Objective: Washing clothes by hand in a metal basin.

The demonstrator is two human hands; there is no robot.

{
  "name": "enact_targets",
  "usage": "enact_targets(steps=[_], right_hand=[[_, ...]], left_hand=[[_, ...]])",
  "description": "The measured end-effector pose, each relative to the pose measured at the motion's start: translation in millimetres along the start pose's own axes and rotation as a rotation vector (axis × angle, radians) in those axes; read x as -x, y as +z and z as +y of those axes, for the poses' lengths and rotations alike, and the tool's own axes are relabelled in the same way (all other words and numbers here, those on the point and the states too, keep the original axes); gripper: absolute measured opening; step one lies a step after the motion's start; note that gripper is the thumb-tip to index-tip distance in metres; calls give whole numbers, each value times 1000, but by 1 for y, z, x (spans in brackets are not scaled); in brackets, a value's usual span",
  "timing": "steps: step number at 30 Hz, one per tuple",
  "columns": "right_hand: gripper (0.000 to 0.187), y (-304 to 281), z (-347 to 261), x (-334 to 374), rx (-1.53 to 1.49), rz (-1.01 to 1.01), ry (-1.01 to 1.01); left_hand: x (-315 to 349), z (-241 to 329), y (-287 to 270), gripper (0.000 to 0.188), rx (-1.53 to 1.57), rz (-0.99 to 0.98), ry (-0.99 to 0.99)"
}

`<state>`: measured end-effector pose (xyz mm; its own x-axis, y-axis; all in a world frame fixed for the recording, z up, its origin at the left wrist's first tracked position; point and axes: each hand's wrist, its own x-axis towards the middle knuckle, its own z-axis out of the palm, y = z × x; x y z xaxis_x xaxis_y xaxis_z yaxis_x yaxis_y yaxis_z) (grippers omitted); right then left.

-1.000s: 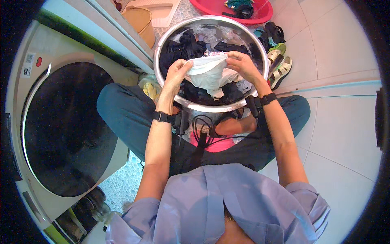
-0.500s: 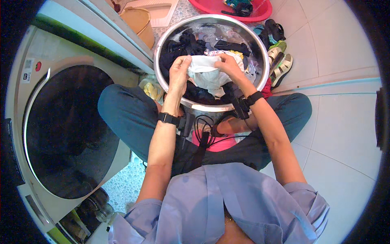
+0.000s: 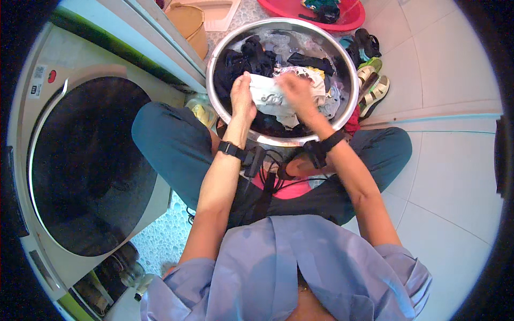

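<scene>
A wet white garment (image 3: 266,96) with a dark printed pattern is held up over a large round metal basin (image 3: 211,101). My left hand (image 3: 242,95) pinches its left edge, thumb on top. At its right side my right hand (image 3: 297,93) is closed on the fabric, its fingers partly blurred by motion. The lower part of the garment hangs down toward the basin. Dark clothes (image 3: 249,60) lie in sudsy water on the left of the basin, and pale patterned cloth (image 3: 317,80) lies to the right, partly behind my right hand.
Behind the basin is a red tub (image 3: 350,18) with dark cloth in it. Sandals (image 3: 376,96) stand by the tiled wall on the right. A front-loading washer (image 3: 88,166) fills the left side, and a tan bucket (image 3: 187,24) stands beyond it. Black cables (image 3: 276,176) hang between my legs.
The garment has been turned or spread so its dark print now shows. My right hand has shifted over the fabric and is blurred; my left hand keeps its hold on the edge.
</scene>
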<state>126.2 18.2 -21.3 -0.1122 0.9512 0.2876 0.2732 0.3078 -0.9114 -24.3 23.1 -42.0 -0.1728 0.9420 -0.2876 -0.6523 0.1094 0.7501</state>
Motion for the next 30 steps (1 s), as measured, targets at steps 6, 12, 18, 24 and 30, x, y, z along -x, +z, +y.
enact_targets(steps=[6,12,18,24,30], right_hand=[[34,27,2,-22,715,-227,-192],[36,57,-41,3,831,-331,-449],[41,28,8,-15,549,-49,-88],[38,76,-69,21,537,-171,-408],[38,20,9,-27,671,-129,-80]], left_hand=[[30,-16,30,19,396,-83,-524],[1,-36,-40,22,439,-270,-395],[27,-29,31,25,273,-164,-592],[-30,-48,-90,24,727,-1003,-419],[12,-43,3,22,440,-388,-676]])
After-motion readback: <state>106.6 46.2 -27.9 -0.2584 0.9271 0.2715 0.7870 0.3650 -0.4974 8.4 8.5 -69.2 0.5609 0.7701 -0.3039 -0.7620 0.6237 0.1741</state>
